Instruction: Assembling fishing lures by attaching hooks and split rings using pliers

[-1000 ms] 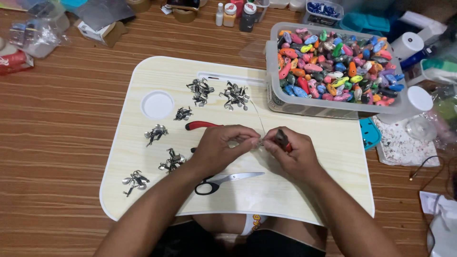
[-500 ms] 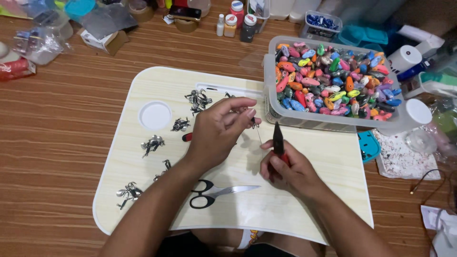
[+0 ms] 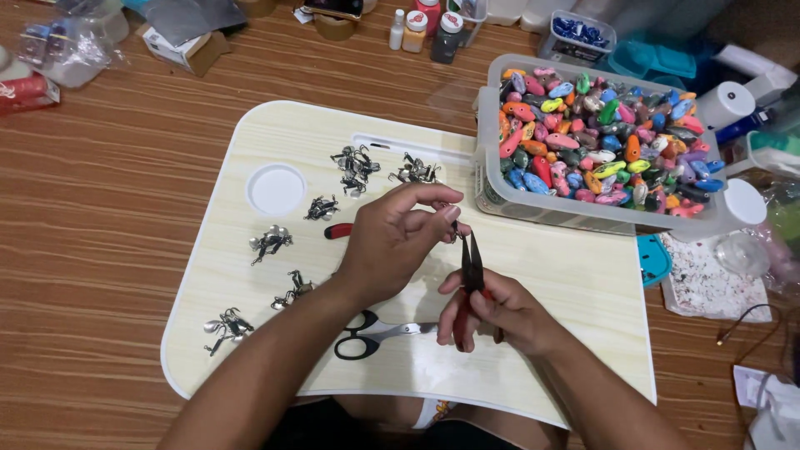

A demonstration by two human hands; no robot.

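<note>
The left hand (image 3: pixel 392 242) pinches a tiny dark metal hook piece (image 3: pixel 454 227) between its fingertips, above the pale wooden lap tray (image 3: pixel 542 275). At five o'clock from it, the right hand (image 3: pixel 500 312) clenches slim red-handled needle-nose pliers (image 3: pixel 472 265), tips touching the piece; black-handled scissors (image 3: pixel 375 335) lie at eight o'clock of that hand.

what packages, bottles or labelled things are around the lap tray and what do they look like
small cardboard box: far left of the tray, open, brown and white
clear plastic bags: far left corner, crumpled
red packet: left edge, flat
three small bottles: top centre, white, red and dark caps
clear bin: right of the tray, full of coloured pieces
white roll: right of the bin
</note>
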